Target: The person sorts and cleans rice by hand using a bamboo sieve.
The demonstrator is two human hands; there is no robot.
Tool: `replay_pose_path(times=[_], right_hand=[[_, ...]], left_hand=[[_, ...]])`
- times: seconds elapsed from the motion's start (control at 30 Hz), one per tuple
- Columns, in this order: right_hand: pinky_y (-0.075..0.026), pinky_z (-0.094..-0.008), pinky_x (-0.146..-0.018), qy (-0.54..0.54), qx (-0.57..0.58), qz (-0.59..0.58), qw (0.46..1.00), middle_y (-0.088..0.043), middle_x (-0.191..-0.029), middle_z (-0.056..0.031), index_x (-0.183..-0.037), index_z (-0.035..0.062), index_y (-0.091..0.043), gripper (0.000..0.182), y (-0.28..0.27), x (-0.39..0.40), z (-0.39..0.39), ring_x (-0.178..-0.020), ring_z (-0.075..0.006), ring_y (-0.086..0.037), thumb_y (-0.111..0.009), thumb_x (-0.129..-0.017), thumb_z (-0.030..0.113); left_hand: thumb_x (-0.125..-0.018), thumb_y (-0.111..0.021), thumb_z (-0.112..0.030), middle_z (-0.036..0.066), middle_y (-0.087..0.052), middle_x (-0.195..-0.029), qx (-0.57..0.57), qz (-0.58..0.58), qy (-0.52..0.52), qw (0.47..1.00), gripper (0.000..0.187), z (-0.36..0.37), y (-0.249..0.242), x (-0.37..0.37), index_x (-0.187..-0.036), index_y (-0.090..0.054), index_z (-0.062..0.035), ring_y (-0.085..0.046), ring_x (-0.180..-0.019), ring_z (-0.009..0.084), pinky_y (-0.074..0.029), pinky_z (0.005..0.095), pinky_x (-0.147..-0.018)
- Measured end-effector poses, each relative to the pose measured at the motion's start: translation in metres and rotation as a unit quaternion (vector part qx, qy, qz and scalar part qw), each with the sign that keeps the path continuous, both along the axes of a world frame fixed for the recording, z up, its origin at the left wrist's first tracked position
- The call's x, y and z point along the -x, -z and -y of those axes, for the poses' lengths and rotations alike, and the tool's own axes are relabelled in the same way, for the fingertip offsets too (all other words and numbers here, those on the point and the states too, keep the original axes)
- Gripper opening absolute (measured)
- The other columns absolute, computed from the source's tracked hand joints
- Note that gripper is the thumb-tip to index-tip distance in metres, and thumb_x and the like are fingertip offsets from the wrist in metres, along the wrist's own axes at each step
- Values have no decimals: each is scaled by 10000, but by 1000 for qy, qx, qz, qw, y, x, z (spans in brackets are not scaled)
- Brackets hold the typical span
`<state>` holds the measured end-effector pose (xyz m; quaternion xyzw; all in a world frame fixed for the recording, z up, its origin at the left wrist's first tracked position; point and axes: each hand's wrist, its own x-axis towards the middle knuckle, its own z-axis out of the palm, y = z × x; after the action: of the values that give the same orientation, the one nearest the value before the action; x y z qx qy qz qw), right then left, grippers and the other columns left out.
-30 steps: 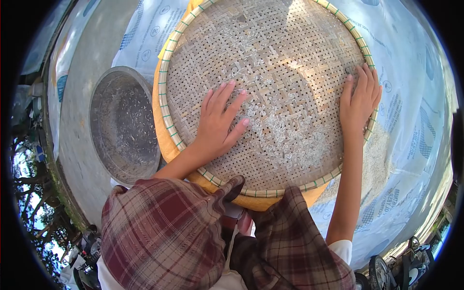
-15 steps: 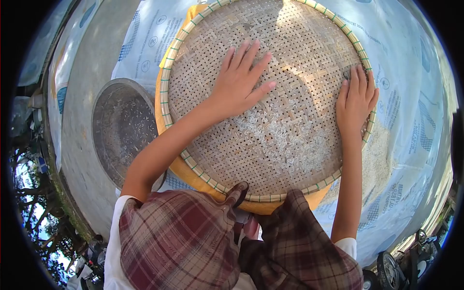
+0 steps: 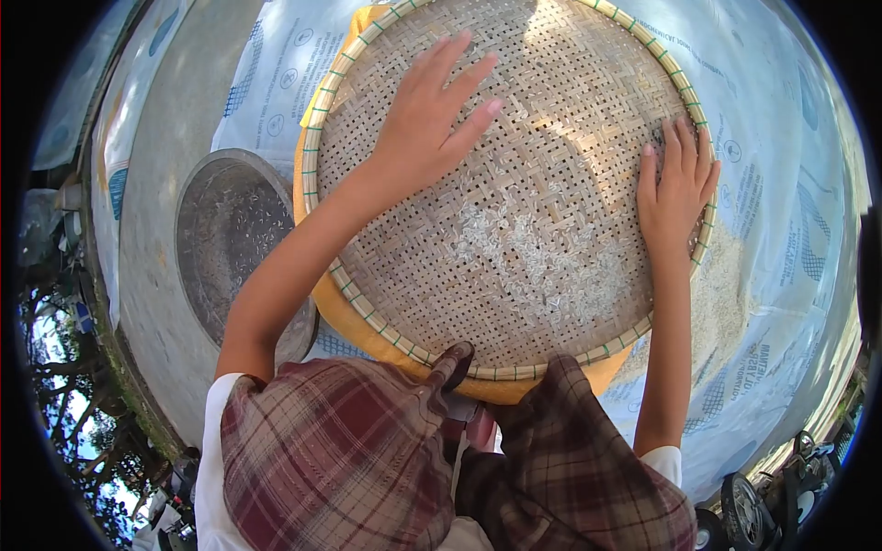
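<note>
A large round woven tray (image 3: 702, 124) with a green-stitched rim lies in front of my knees. Small pale grains (image 3: 514, 243) are scattered over its lower middle. Over the tray's upper left part is my left hand (image 3: 427, 115), fingers spread and holding nothing; whether it touches the weave is unclear. My right hand (image 3: 678, 188) rests at the tray's right edge, its fingers apart and laid flat inside the rim. Yellow material (image 3: 344, 317) shows beneath the tray.
A dark round basin (image 3: 230, 220) with some grains inside stands left of the tray. Printed light-blue sheets (image 3: 781, 230) cover the ground, with more grain (image 3: 721, 294) spread at the right. Wheels (image 3: 742, 510) show at the lower right.
My left hand has moved up and to the left over the tray, away from the grains. My right hand has stayed at nearly the same place on the right edge.
</note>
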<state>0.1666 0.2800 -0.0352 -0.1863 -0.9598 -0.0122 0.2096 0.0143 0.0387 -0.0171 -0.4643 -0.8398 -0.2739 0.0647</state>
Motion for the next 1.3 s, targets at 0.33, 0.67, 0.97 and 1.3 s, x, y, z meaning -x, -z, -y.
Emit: replay_pose_path(times=[0.33,0.67,0.97,1.3], right_hand=[[-139,-513,-1068,-81,112,63,988,-340,-1389,-133,-1272,86,-462,483,-19,-28,38,-1320,-330,-242,-569,-835,263],[-144,-523,-1064,-39,128,105,985,-315,-1395,-175,-1273,43,-450,508,-19,-51,53,-1321,-361,-226,-558,-843,291],[-144,-514,-1067,-86,163,129,974,-308,-1398,-184,-1302,32,-408,526,-18,-53,66,-1321,-343,-236,-521,-863,299],[-195,-499,-1055,-124,125,124,977,-339,-1387,-152,-1313,75,-403,536,-24,-39,56,-1306,-312,-280,-543,-850,306]], left_hand=[[-883,-489,-389,148,-301,-1416,98,35,115,988,518,-37,21,-70,-1322,-421,-123,-235,-1323,338,-134,473,-1087],[-759,-598,-91,-11,-565,-899,-56,-81,146,984,164,-100,18,-30,-920,-630,-85,-506,-881,170,-375,343,-809],[-658,-604,-98,-30,-541,-830,69,-238,239,939,129,-104,6,-30,-786,-598,-117,-512,-862,127,-390,258,-750],[-774,-616,-94,5,-600,-750,-128,167,-41,977,103,-1,-36,-3,-811,-602,1,-559,-675,97,-452,231,-668]])
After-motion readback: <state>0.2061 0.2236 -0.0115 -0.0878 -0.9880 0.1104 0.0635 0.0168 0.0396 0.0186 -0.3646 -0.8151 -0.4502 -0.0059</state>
